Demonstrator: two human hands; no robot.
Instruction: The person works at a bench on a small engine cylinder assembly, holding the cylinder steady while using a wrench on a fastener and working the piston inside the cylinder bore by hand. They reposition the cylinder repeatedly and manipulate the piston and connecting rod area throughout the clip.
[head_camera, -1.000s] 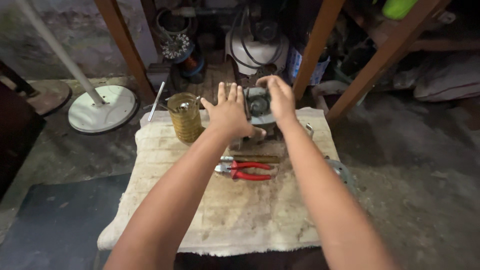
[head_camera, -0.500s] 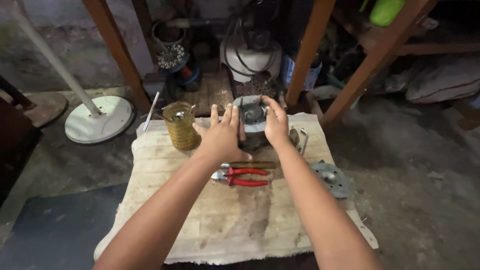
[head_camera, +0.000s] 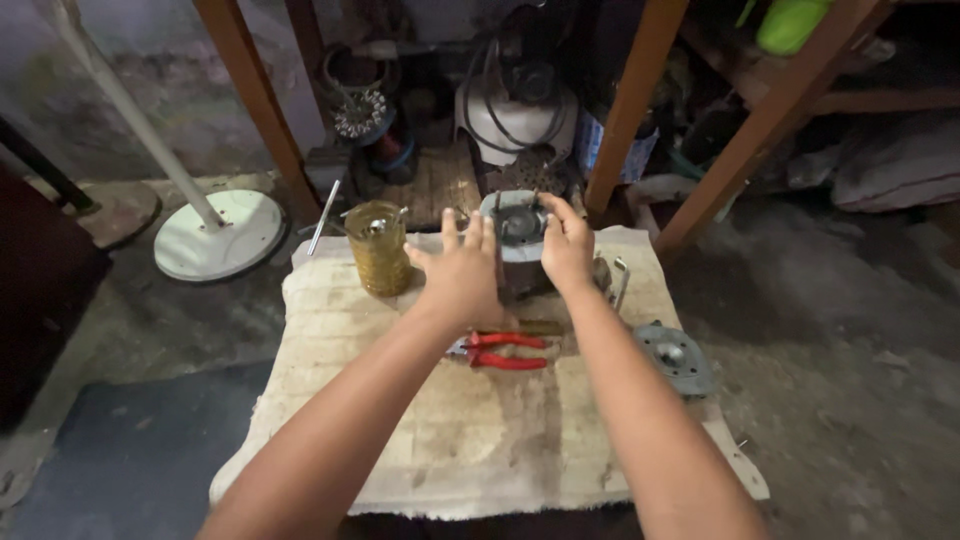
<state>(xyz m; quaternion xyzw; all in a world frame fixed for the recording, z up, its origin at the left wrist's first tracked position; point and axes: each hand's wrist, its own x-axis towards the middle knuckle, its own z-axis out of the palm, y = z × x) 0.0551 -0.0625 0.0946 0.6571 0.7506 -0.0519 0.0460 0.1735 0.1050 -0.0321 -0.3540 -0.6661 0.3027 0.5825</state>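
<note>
Reaching both arms forward over the work surface, I am cupping a grey metal motor housing (head_camera: 520, 232) between my palms at the far edge of the cloth (head_camera: 440, 440). My left hand (head_camera: 462, 270) is lying against its near-left side with fingers spread and extended, not curled shut. My right hand (head_camera: 566, 243) is pressing its right flank, fingers loosely bent over the rim. The housing is standing upright, round and dull, with a dark recessed centre on top.

Edges: the cloth is covering a low board; its far edge is running just behind the housing, its near edge is sitting close to the bottom of the view. A wide stretch of bare cloth is lying between my forearms and to their left. To the right, a round grey metal cover plate (head_camera: 676, 356) is overhanging the cloth's right edge.

Materials: the cloth is coarse, woven, pale tan and stained darker near the middle. Red-handled pliers (head_camera: 500, 351) are lying flat just nearer than my left hand, between my wrists. A yellow-gold ribbed cylinder (head_camera: 379, 247) is standing upright near the far-left corner, apart from my left hand. A white round stand base (head_camera: 220, 234) with a slanting pole is resting on the concrete floor beyond the left edge. Brown wooden legs (head_camera: 634, 100) are rising just behind the housing.
</note>
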